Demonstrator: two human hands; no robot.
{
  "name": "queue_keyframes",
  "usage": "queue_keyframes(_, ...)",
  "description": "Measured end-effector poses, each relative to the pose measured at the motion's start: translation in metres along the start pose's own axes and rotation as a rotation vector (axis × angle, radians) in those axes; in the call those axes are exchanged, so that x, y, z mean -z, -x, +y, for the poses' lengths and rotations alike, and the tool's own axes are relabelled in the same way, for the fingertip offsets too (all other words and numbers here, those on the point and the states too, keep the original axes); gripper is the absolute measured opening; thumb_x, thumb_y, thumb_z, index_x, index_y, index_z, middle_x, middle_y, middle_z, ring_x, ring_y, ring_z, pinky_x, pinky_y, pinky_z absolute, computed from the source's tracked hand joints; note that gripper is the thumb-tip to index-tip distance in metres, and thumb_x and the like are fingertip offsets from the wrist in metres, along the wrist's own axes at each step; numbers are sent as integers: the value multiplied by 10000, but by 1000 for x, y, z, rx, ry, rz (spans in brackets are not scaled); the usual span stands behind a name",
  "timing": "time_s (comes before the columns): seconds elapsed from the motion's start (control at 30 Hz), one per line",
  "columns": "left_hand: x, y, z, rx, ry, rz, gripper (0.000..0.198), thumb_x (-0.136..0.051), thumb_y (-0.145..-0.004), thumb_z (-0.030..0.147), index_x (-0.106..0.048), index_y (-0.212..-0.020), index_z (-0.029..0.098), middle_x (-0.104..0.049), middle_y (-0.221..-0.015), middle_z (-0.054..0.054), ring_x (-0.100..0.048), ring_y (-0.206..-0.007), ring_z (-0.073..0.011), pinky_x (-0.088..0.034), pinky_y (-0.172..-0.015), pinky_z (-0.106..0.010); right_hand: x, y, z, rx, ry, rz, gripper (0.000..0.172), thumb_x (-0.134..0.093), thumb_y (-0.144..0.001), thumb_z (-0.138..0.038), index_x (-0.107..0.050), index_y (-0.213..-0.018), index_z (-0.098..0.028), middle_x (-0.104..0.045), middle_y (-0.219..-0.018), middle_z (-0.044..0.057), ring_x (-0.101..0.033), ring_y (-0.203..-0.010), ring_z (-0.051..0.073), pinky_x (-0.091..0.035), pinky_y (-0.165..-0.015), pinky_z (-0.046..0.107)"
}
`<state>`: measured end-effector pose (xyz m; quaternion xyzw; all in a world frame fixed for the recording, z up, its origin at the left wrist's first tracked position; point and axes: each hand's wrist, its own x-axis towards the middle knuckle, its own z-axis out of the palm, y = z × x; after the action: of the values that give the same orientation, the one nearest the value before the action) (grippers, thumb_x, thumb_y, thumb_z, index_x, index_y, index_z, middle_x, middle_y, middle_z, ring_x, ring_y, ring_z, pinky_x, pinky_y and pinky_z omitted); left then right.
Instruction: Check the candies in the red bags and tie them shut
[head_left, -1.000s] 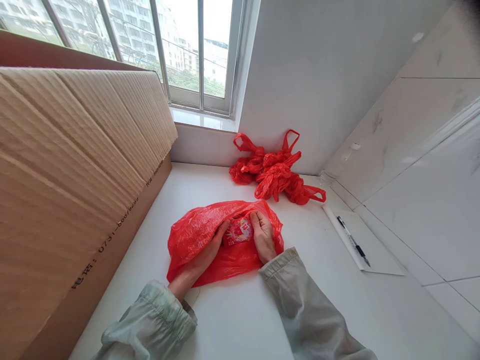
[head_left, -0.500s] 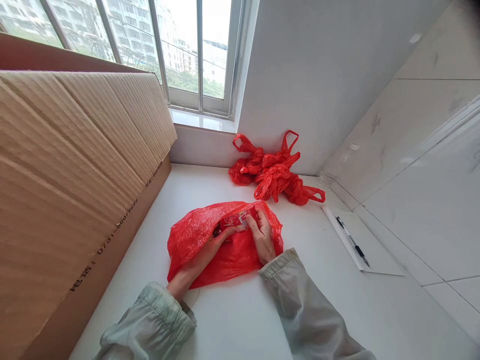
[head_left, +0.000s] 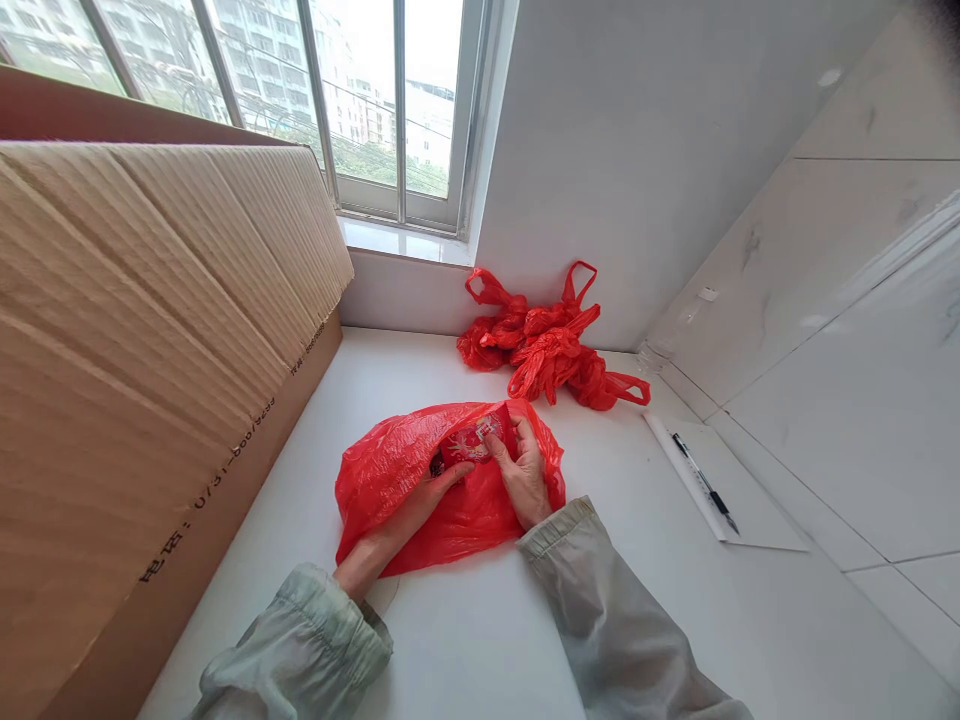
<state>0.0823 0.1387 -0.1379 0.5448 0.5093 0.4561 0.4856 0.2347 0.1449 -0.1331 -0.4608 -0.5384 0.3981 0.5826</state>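
A red plastic bag (head_left: 390,450) lies on the white table with its mouth spread toward me. In the mouth is a small red printed packet (head_left: 474,440) with a pale pattern; whether it is a box or a pouch I cannot tell. My right hand (head_left: 523,470) grips its right side, thumb across the front. My left hand (head_left: 427,500) reaches in from the left, its thumb at the packet's lower edge and its other fingers hidden behind. A dark patterned piece shows beside the left thumb, mostly covered.
Several knotted red plastic bags (head_left: 551,340) lie against the wall. At left stands a large cardboard box (head_left: 150,350). To the right, a black pen (head_left: 705,482) rests on white paper (head_left: 757,515). A clear bottle (head_left: 671,335) stands in the back corner, below a barred window (head_left: 375,120).
The red packet has tilted, and more of its front and upper right corner shows. Both hands shifted slightly around it. The bag has barely moved.
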Motion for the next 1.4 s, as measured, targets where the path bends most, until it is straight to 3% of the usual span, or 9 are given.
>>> queue_keyframes(0.13,-2,1,-5,-96,-64,30,414,-684,-768,549,-667,-1020,221,-742,-1115,-97,-669,-1062,-302,-501,-1017,-473,2,1,0,-6,18,26,242,-543,-879,-453,-564,-1022,-259,-704,-1010,48,-673,-891,220,-546,-832,365)
queue_keyframes(0.23,-3,4,-5,-161,-205,71,387,-644,-788,599,-659,-901,229,-754,-1006,-65,-683,-992,-291,-477,-1043,-480,4,0,3,11,49,85,240,-515,-887,-450,-574,-1012,-253,-698,-987,43,-660,-879,213,-537,-817,352)
queue_keyframes(0.4,3,11,5,-100,-278,255,470,-460,-866,681,-658,-849,254,-753,-939,-34,-682,-982,-284,-407,-1120,-488,8,-1,8,1,84,129,227,-450,-844,-375,-605,-931,-233,-688,-880,28,-632,-782,207,-525,-719,328)
queue_keyframes(0.53,8,12,7,-142,-305,314,482,-379,-914,644,-663,-841,261,-747,-947,-28,-674,-996,-285,-355,-1162,-489,9,2,3,-16,131,105,195,-474,-770,-328,-638,-825,-238,-673,-768,1,-598,-697,201,-503,-655,320)
queue_keyframes(0.67,8,10,-4,-165,-302,281,441,-439,-914,609,-700,-970,258,-753,-1049,-33,-670,-1069,-288,-375,-1162,-468,7,2,-3,47,227,51,186,-498,-772,-308,-666,-835,-261,-724,-848,5,-648,-821,224,-529,-790,360)
queue_keyframes(0.83,7,6,-17,-208,-283,245,397,-466,-918,578,-679,-1086,287,-742,-1136,-15,-649,-1145,-265,-391,-1164,-451,3,-1,-2,136,332,70,281,-564,-815,-345,-672,-1050,-236,-728,-1088,64,-650,-1057,247,-489,-984,411)
queue_keyframes(1.1,4,5,-15,-230,-292,214,379,-440,-937,551,-668,-1077,282,-731,-1151,-27,-637,-1164,-248,-424,-1132,-433,0,0,-4,294,490,71,216,-504,-880,-260,-648,-1039,-239,-689,-1081,84,-609,-1056,247,-467,-962,413)
queue_keyframes(1.2,4,6,-13,-243,-299,201,341,-432,-949,507,-666,-1067,290,-729,-1146,-31,-646,-1136,-244,-446,-1103,-419,-1,1,-4,330,547,0,179,-517,-878,-221,-668,-968,-253,-696,-1019,64,-585,-1039,250,-453,-961,410)
queue_keyframes(1.4,-1,14,11,-472,-392,20,253,-402,-979,348,-632,-947,248,-694,-942,-32,-657,-888,-202,-552,-850,-347,-3,-2,2,330,601,-86,206,-523,-847,-127,-692,-846,-244,-714,-915,45,-561,-984,251,-455,-903,388)
